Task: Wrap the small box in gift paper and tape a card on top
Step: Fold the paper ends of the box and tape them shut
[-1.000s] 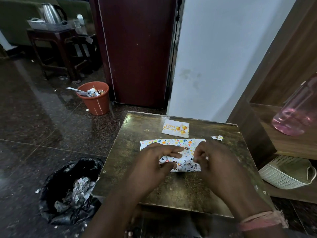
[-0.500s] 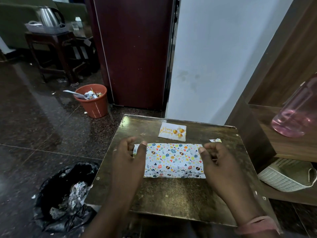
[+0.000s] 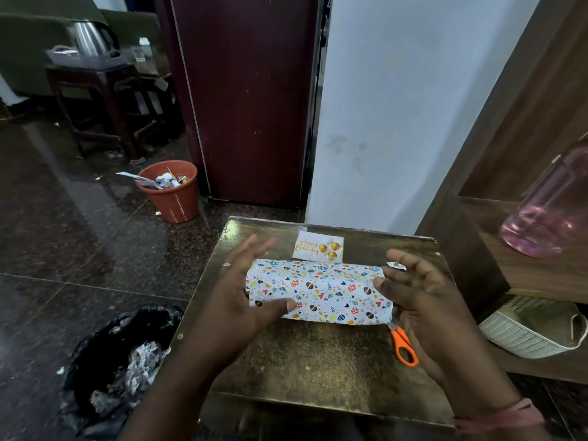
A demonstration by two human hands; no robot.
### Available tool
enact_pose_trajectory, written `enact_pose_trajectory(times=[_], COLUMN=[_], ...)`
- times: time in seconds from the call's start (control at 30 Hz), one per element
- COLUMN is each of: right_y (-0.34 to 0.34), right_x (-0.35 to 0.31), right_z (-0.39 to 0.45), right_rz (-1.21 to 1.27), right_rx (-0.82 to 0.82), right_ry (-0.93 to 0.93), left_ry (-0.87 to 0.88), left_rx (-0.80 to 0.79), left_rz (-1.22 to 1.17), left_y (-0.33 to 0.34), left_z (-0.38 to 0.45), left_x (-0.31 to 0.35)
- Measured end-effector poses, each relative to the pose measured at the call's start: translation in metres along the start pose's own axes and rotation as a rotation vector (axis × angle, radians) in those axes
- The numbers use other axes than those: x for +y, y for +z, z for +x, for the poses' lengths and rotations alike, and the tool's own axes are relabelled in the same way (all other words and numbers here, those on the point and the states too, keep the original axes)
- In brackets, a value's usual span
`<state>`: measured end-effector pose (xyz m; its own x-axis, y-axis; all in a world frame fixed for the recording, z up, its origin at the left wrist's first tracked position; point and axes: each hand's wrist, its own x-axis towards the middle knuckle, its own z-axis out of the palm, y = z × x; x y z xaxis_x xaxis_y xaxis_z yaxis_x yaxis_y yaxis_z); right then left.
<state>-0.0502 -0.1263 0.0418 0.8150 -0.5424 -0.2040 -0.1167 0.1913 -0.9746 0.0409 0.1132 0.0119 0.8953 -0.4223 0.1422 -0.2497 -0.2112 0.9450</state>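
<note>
The small box [image 3: 321,291], wrapped in white gift paper with coloured eggs and hearts, lies lengthwise on the worn brass-coloured table [image 3: 318,361]. My left hand [image 3: 235,300] presses its left end with the palm, fingers straight and the thumb lying along the front edge of the paper. My right hand [image 3: 423,300] is at the right end, the thumb touching the paper and the fingers loosely spread. A white "Happy Birthday" card [image 3: 318,246] with gold balloons lies flat just behind the box.
Orange-handled scissors [image 3: 404,345] lie on the table under my right hand. A paper scrap [image 3: 396,265] lies near my right fingertips. A black rubbish bag [image 3: 121,354] and orange bin [image 3: 175,198] stand left; a basket [image 3: 534,329] and pink bottle [image 3: 550,211] sit on the right.
My hands moved from the top of the box out to its two ends, and their fingers opened. The box now sits turned with a long patterned face up; the scissors have come into view.
</note>
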Motion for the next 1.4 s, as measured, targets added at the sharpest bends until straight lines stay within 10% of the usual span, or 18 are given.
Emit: enact_pose_trajectory(times=[0.53,0.73,1.07,1.4], right_y=[-0.017,-0.052,-0.055,-0.043], right_x=[0.006,0.013,0.038,0.019], right_z=[0.008,0.015,0.024,0.016], right_rz=[-0.131,-0.632,-1.206,-0.648], right_rx=[0.072,0.410,0.227,0.168], right_ry=[-0.106,-0.376,-0.133,-0.281], left_ry=[0.128,0.199,0.186,0.130], left_rx=[0.201,0.237,0.140,0.043], left_rz=[0.163,0.215,0.197,0.406], left_y=[0.012,0.016,0.018,0.020], left_z=[-0.006,-0.005,-0.002,-0.005], left_x=[0.009,0.007,-0.007,-0.010])
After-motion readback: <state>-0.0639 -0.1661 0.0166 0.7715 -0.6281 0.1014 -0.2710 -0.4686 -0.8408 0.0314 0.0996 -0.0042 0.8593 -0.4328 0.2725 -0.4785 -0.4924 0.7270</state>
